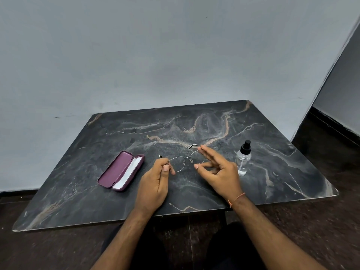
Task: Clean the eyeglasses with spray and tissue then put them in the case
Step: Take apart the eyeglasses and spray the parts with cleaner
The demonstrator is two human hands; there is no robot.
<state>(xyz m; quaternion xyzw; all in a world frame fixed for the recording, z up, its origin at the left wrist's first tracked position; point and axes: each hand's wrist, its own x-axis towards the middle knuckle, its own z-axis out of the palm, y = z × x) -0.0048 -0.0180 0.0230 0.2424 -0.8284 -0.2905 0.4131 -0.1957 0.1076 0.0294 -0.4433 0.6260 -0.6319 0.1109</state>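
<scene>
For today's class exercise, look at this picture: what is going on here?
A person holds thin-framed eyeglasses above a dark marble table. The left hand pinches one end of the frame; the right hand touches the other lens with loose fingers. An open maroon case holding white tissue lies left; a spray bottle stands right, untouched.

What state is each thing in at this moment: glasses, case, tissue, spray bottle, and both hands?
Glasses: unfolded, held above the table, not in the case.
Case: open, lying on the table.
Tissue: white, lying inside the open case.
Spray bottle: upright on the table, cap on, untouched.
Left hand: pinching the glasses at one lens rim.
Right hand: fingers spread at the other lens, grip unclear.
</scene>
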